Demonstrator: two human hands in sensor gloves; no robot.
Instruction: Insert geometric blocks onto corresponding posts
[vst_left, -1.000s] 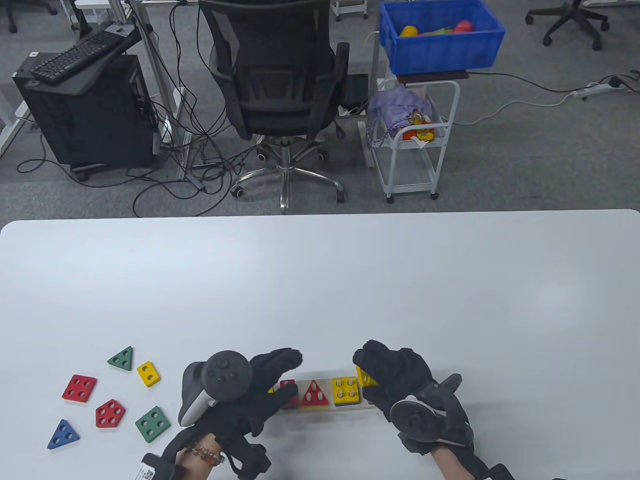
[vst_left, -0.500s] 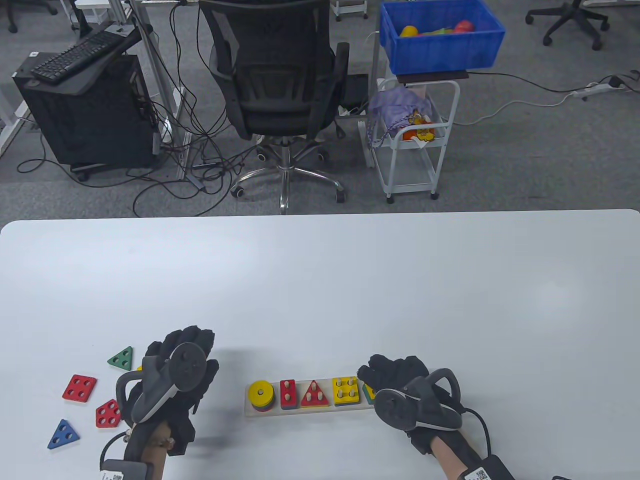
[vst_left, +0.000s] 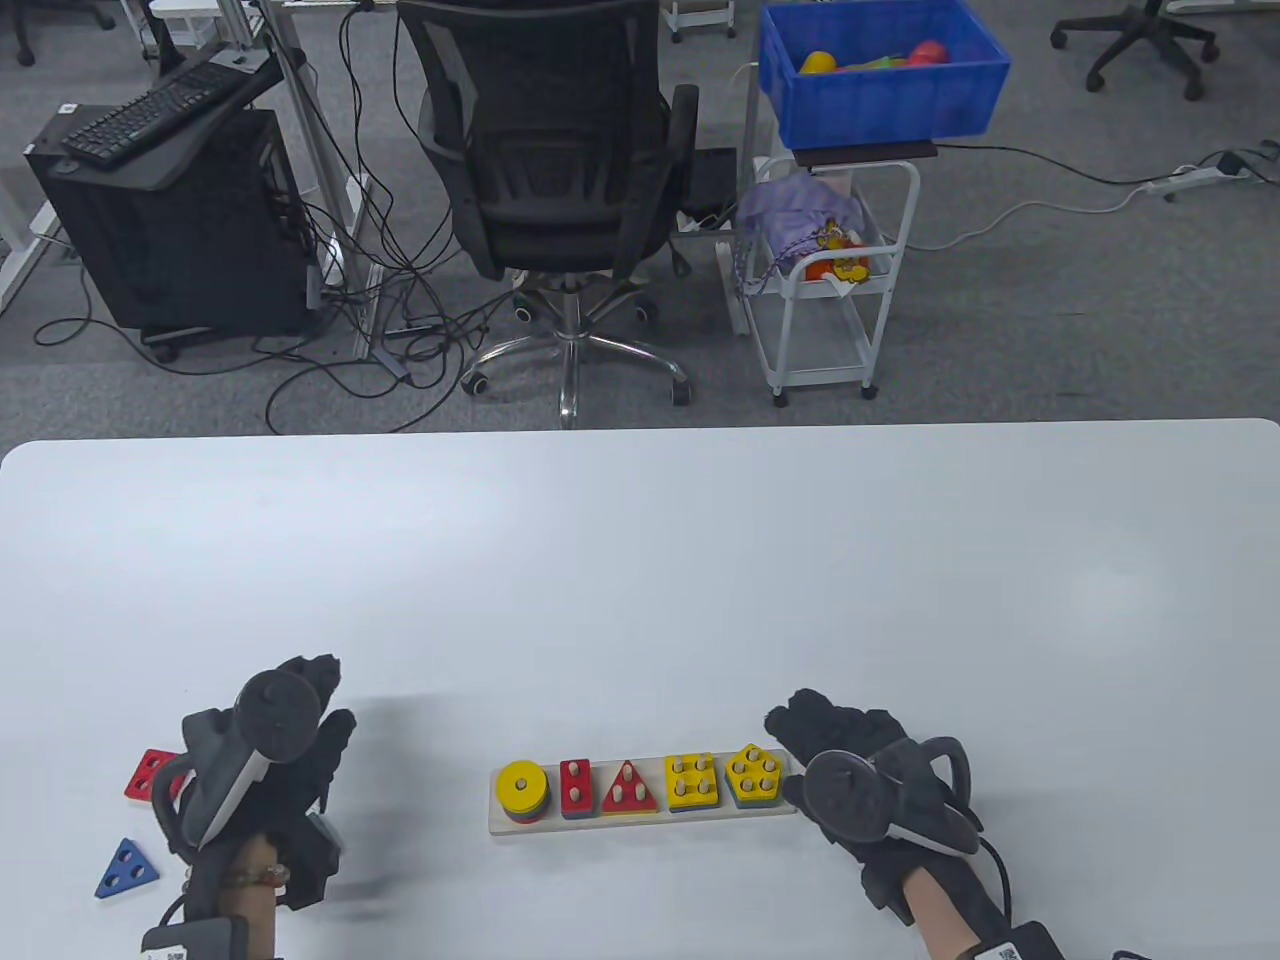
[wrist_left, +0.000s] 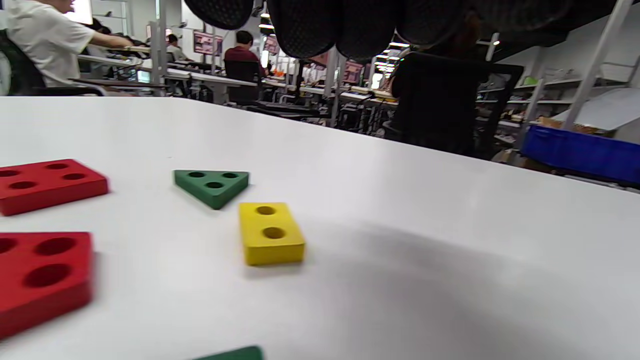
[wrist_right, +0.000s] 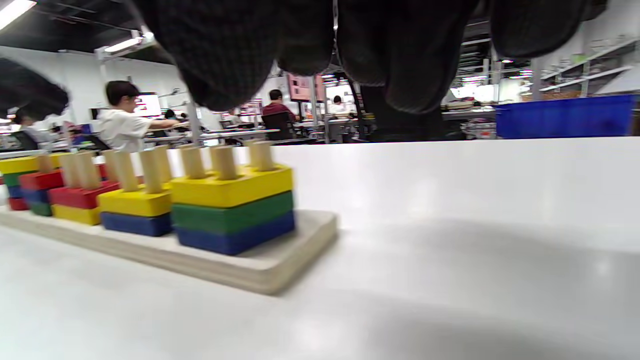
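A: Blocks are lying loose at the tabletop's left; the left hand is hovering over them, fingers relaxed, holding nothing. Those painted wooden wedges are looking slick.

B: Yeah, mismatched holes could be jamming on the pegs. Peg board is sitting center; the right hand is resting beside it, empty.

The white counter carries a wooden post board just left of the right grip. Loose blocks lie around the left grip: a red square, blue triangle, green triangle, yellow rectangle.
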